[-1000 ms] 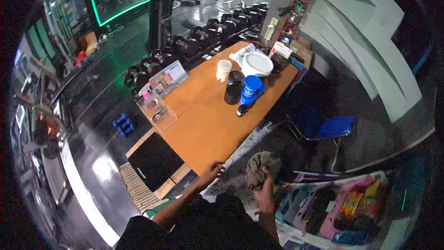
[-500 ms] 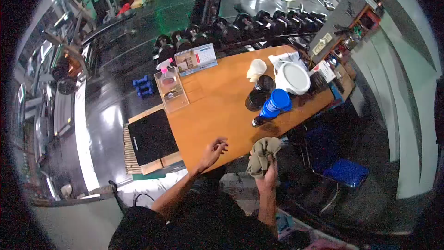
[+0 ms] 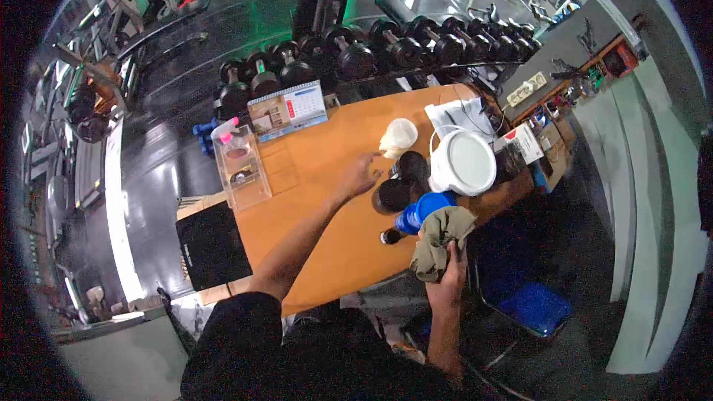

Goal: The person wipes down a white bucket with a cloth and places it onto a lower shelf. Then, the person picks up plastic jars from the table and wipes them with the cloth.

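Observation:
My left hand (image 3: 360,176) reaches over the orange-brown table (image 3: 304,252), fingers stretched out and holding nothing I can see. Its fingertips are close to two dark tubs, one farther back (image 3: 411,168) and one nearer (image 3: 392,196). Just beyond it sits a whitish cup (image 3: 402,133) with something pale beside it. Bunched up in my right hand (image 3: 448,282) is an olive-khaki cloth (image 3: 438,241), held at the table's near right edge. The cloth partly hides a blue container (image 3: 434,203). A small dark bottle (image 3: 390,237) lies left of the cloth.
A white lidded bucket (image 3: 471,163) stands at the right, near a power strip (image 3: 526,90). A desk calendar (image 3: 290,111) and a clear acrylic box (image 3: 245,174) occupy the left side. Dumbbells (image 3: 353,56) line the back; a blue chair (image 3: 536,308) is at lower right.
My left hand has moved forward across the table to the dark tubs. The cloth in my right hand now overlaps the blue container. The camera view has shifted.

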Demonstrator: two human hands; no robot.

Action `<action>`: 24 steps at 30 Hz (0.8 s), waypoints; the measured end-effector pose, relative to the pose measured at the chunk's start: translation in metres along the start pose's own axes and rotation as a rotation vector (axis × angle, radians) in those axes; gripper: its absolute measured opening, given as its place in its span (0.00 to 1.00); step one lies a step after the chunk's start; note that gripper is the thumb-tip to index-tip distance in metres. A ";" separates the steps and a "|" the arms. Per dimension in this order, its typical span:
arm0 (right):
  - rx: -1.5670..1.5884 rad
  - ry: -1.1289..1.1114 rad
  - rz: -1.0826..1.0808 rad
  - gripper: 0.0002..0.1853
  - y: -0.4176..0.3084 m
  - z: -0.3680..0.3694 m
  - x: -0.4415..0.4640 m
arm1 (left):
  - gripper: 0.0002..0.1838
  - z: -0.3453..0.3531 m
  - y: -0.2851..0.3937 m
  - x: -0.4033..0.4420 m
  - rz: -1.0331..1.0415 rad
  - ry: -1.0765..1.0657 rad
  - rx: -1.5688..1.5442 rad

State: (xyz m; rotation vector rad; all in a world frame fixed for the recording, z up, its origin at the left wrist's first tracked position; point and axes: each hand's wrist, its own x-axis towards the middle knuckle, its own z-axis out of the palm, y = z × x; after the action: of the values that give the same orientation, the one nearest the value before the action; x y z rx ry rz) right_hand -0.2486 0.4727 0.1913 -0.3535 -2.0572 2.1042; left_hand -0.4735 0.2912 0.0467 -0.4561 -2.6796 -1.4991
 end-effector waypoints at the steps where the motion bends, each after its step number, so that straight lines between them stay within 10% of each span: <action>1: -0.029 0.023 0.014 0.24 0.000 -0.001 0.005 | 0.27 0.007 -0.008 0.021 0.036 0.007 0.052; 8: 0.414 0.262 0.428 0.32 -0.016 0.006 0.011 | 0.36 0.038 -0.001 0.109 0.092 -0.106 0.547; 10: -0.598 0.130 0.005 0.31 -0.009 -0.006 0.003 | 0.38 0.053 -0.010 0.116 0.174 -0.099 0.664; 11: -0.092 0.236 0.217 0.30 -0.010 0.000 0.010 | 0.39 0.059 -0.016 0.117 0.210 -0.095 0.724; 12: 0.422 0.328 0.418 0.29 -0.016 0.008 0.016 | 0.39 0.064 -0.023 0.120 0.212 -0.075 0.659; 17: -0.102 0.178 0.195 0.29 0.042 -0.022 0.005 | 0.41 0.054 -0.022 0.123 0.045 -0.226 0.216; 22: 0.498 0.245 0.382 0.26 -0.015 0.010 0.010 | 0.37 0.055 -0.048 0.112 0.157 -0.116 0.217; 24: -0.054 0.127 0.130 0.25 0.007 0.000 -0.004 | 0.35 0.050 -0.057 0.099 0.212 -0.045 0.219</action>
State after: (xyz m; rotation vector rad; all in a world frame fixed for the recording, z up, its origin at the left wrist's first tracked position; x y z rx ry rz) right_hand -0.2448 0.4716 0.1847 -0.6282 -2.0714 2.0407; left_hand -0.5784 0.3281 -0.0099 -0.7391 -2.6859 -1.1388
